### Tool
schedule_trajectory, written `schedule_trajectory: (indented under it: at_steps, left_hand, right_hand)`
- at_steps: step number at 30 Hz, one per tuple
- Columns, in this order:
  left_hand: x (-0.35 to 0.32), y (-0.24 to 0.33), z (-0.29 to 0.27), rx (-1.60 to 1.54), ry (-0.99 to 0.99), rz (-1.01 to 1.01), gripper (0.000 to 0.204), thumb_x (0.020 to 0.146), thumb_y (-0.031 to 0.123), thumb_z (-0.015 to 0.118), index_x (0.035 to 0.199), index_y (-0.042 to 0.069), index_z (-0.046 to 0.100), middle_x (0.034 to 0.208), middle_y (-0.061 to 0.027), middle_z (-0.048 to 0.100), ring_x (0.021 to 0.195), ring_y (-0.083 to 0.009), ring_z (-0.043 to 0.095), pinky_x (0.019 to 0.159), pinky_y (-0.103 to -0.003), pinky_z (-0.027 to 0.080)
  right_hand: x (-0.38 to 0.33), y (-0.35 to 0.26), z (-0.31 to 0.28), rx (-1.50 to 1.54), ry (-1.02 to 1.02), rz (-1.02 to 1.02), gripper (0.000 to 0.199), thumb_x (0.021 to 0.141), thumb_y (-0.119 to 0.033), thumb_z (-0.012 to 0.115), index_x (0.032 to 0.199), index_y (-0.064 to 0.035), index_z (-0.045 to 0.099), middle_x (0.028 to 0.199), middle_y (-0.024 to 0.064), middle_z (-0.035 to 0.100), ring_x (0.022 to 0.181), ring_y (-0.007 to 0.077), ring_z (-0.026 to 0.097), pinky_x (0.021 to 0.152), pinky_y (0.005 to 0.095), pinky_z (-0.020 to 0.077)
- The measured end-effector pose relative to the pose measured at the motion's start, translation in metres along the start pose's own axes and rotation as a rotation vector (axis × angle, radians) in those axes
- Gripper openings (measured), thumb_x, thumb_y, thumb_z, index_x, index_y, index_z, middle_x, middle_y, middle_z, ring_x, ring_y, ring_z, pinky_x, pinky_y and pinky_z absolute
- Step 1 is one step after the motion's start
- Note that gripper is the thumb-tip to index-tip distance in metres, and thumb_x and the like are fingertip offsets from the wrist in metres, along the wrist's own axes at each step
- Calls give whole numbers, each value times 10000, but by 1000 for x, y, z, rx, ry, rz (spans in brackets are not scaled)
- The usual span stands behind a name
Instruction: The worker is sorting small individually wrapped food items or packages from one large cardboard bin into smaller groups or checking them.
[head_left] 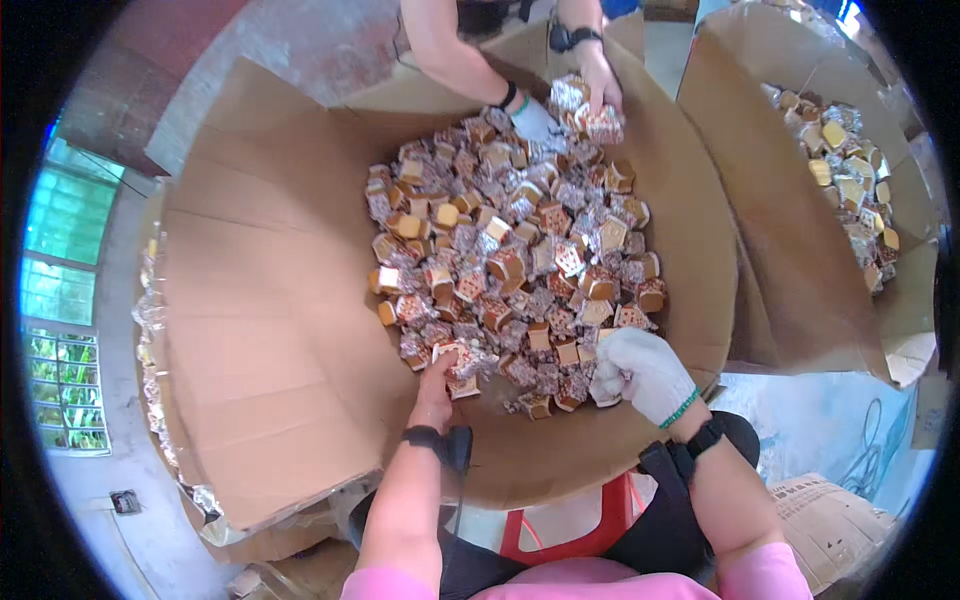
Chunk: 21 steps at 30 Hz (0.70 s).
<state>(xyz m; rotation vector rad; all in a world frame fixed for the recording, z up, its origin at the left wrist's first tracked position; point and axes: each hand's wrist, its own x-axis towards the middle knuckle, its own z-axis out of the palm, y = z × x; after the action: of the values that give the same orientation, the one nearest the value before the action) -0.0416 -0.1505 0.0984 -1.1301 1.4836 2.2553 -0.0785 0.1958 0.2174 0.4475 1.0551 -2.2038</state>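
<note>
Head | left hand point(436, 390): 1 | gloved right hand point(645, 375): 1 | decorated pieces point(508, 266): dozens

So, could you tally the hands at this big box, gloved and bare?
Gloved hands: 2 (the person's right hand, one co-worker's hand)
Bare hands: 2 (the person's left hand, the co-worker's other hand)
Total: 4

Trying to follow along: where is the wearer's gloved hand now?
In the head view, the gloved right hand is right of the bare left hand, at the lower-right edge of the pile of house-shaped pieces.
</note>
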Motion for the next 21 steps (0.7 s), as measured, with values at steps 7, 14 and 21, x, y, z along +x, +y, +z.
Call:
schedule_trajectory:
  at_steps: [7,14,21]
  left_hand:
    - [-142,55,57,-197,-218,199,425,897,276,556,1273,83,503,1224,-94,609,1135,-290,589,969,-515,479]
    - [-229,52,68,-132,-349,440,493,823,152,583,1292,35,483,1187,-129,604,1094,-251,603,961,-412,493]
    - [-283,51,70,60,-442,581,555,754,154,630,1274,24,486,1135,-96,587,1025,-197,603,911,-333,499]
  right_hand:
    - [-32,3,1,-59,-139,-51,151,877,-110,554,995,-20,580,674,1,515,547,105,506,593,321,545]
    - [-106,44,70,-126,-295,162,486,938,-550,479,834,-91,602,573,-58,423,442,95,379,513,324,488]
    - [-152,64,115,107,-364,298,471,925,-614,466,810,-163,535,574,-45,422,446,125,393,556,359,485]
